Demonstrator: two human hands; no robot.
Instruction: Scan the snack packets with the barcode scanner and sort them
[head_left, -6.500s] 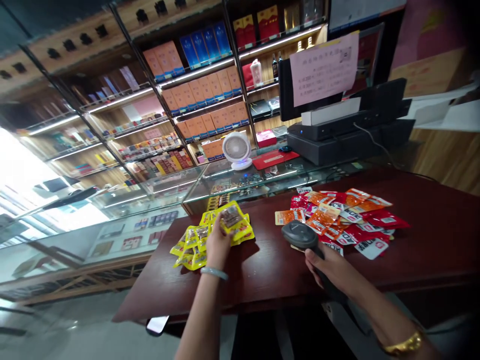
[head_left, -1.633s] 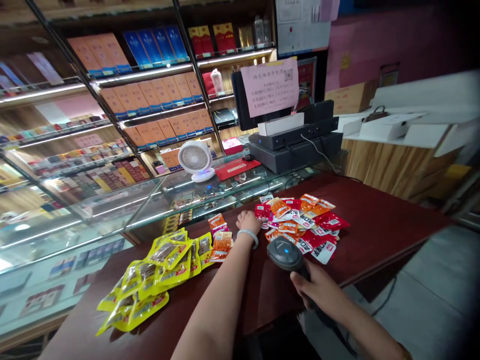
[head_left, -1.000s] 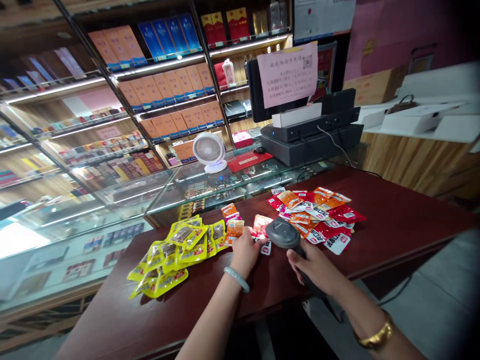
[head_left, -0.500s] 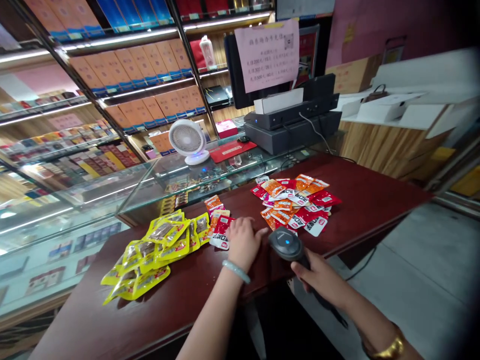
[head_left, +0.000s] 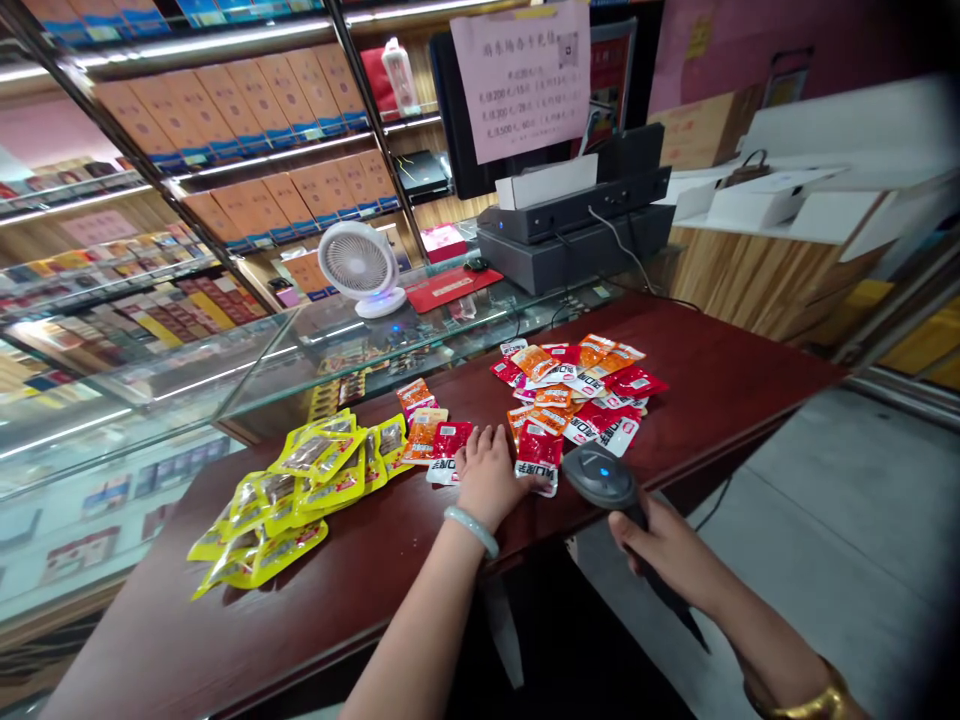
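My right hand (head_left: 664, 540) is wrapped around the handle of a black barcode scanner (head_left: 602, 474) with a blue light on its head. My left hand (head_left: 491, 475), a pale bangle at its wrist, lies on the dark red tabletop with fingers stretched out. Its thumb reaches the lower edge of a red and white snack packet (head_left: 538, 447), while its fingers lie beside another red packet (head_left: 448, 445). Orange packets (head_left: 424, 432) lie just left of that one. A pile of red, orange and white packets (head_left: 577, 380) spreads behind the scanner. Yellow snack bags (head_left: 300, 490) are heaped at the left.
A glass display counter (head_left: 285, 375) runs behind the table (head_left: 360, 620). On it stand a white fan (head_left: 360, 265), a red mat (head_left: 454, 288) and a dark cash register (head_left: 574, 245) with a cable. Boxed goods (head_left: 240, 110) fill the shelves behind.
A red and white packet now lies under my left thumb, apart from the right pile's front. The scanner has shifted slightly right in view, and the camera view has tilted a little.
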